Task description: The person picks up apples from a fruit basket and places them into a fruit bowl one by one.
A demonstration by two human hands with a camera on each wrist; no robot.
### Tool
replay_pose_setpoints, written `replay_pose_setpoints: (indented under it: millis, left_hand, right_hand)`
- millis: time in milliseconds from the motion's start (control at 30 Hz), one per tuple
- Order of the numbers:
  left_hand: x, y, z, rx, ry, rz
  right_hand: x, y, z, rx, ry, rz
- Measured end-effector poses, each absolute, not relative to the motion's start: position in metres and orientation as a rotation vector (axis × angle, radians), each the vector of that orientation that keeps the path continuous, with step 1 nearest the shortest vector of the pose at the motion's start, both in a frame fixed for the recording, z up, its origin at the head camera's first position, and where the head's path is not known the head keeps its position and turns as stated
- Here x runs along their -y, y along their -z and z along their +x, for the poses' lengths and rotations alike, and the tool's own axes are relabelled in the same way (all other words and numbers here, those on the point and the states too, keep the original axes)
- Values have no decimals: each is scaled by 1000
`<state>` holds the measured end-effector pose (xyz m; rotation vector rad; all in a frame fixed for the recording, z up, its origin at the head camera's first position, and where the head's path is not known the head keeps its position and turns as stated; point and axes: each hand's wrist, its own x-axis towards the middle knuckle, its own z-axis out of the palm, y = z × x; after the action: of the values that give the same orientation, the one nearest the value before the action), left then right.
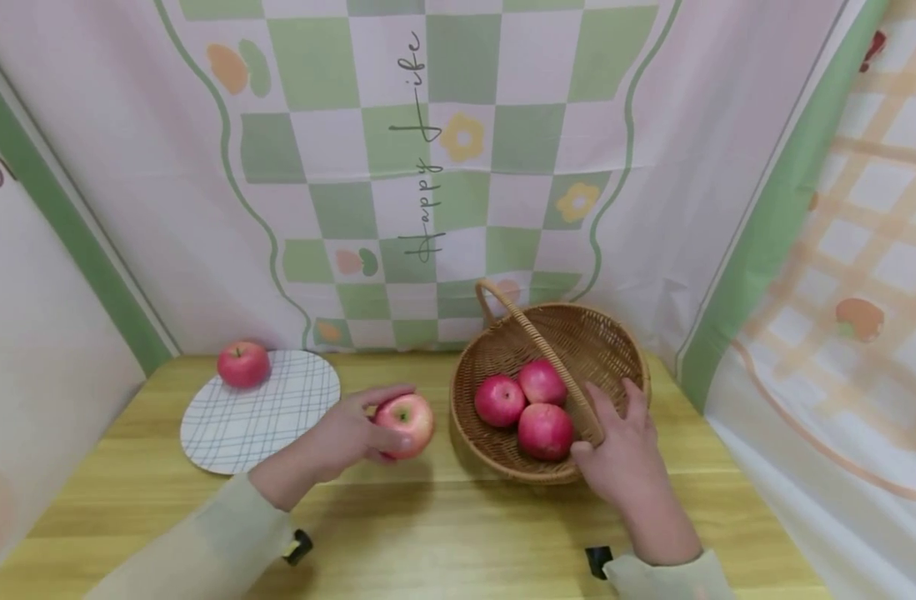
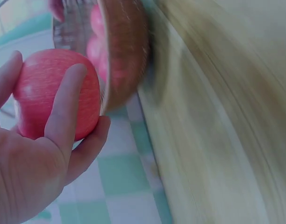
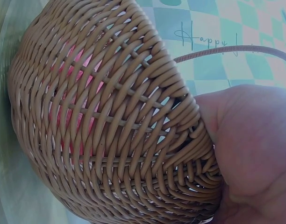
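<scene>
Left sleeve (image 1: 210, 533): pale, at the lower edge.
Left hand (image 1: 345, 435): grips an apple (image 1: 414, 423) between round mat (image 1: 240, 429) and basket (image 1: 603, 342).
Right hand (image 1: 624, 462): apparently grips the basket, its hold partly hidden.
Basket apples (image 1: 545, 432): three, clustered.

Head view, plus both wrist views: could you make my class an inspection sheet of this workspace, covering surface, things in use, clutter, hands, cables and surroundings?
Surface: wood-grain table.
Things in use: wicker basket with three apples inside; one held apple, outside the basket; another apple at the far-left edge of a round, grid-patterned mat.
Clutter: a small dark object beside each sleeve; what it is, unclear.
Hands: left hand holds the one apple; right hand grips the basket's rim near the foot of its handle.
Cables: nothing seen.
Surroundings: checked cloth behind, lettered "Happy Life"; more printed cloth at the sides.
</scene>
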<state>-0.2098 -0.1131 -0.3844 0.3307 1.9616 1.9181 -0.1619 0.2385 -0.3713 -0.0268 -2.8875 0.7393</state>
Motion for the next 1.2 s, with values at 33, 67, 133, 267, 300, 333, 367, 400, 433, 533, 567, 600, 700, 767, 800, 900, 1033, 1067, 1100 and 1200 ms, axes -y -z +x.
replay_pose_setpoints:
  millis: [33, 67, 133, 267, 300, 333, 367, 400, 433, 533, 567, 600, 700, 767, 800, 900, 1033, 1067, 1100, 1200]
  left_hand:
    - [123, 386, -209, -1979, -1914, 315]
    - [133, 386, -207, -1998, -1910, 306]
    - [155, 386, -204, -2032, -1906, 291]
    - [195, 385, -198, -2086, -1911, 246]
    - [204, 386, -196, -2098, -1910, 221]
    - [212, 386, -194, -2112, -1907, 206]
    - [220, 388, -193, -2123, -1907, 186]
    - [228, 389, -191, -2138, -1904, 164]
    - [235, 390, -189, -2147, -1906, 149]
    - [254, 395, -188, -2172, -1919, 115]
    - [260, 397, -187, -2180, -1926, 96]
    - [266, 398, -187, -2190, -1928, 75]
    - [281, 402, -188, -2219, -1918, 9]
    - [290, 404, -189, -2238, -1895, -39]
    - [294, 406, -190, -2255, -1875, -52]
    - [307, 410, -192, -2306, -1826, -91]
    - [321, 417, -197, -2352, -1796, -137]
    - [324, 418, -198, -2359, -1789, -148]
    - [326, 420, -199, -2359, -1787, -158]
    - [331, 422, -201, -2387, -1739, -184]
  right_hand:
    - [-239, 372, -162, 2887, -739, -27]
    - [-239, 372, -162, 2888, -740, -27]
    - [-239, 372, -162, 2885, -741, -25]
    - [-239, 372, -162, 2880, -742, -19]
    - [-239, 372, -162, 2879, -742, -17]
    - [-239, 372, -162, 2880, -743, -15]
    - [-239, 372, -162, 2881, -743, -13]
    - [-239, 373, -162, 2882, -744, -13]
    - [-239, 373, -162, 2881, -744, -12]
    - [-239, 373, -162, 2879, -744, -14]
    - [-239, 373, -162, 2878, -743, -14]
    - [-239, 373, -162, 2878, -742, -15]
    - [-239, 372, -162, 2885, -740, -14]
    - [-239, 372, -163, 2891, -743, -15]
    - [-239, 372, -162, 2893, -745, -17]
    - [-239, 372, -162, 2891, -750, -16]
    - [-239, 372, -161, 2879, -749, -13]
    - [-239, 372, -161, 2878, -750, -13]
    - [-239, 372, -161, 2878, -752, -14]
    - [-239, 372, -161, 2877, -750, -16]
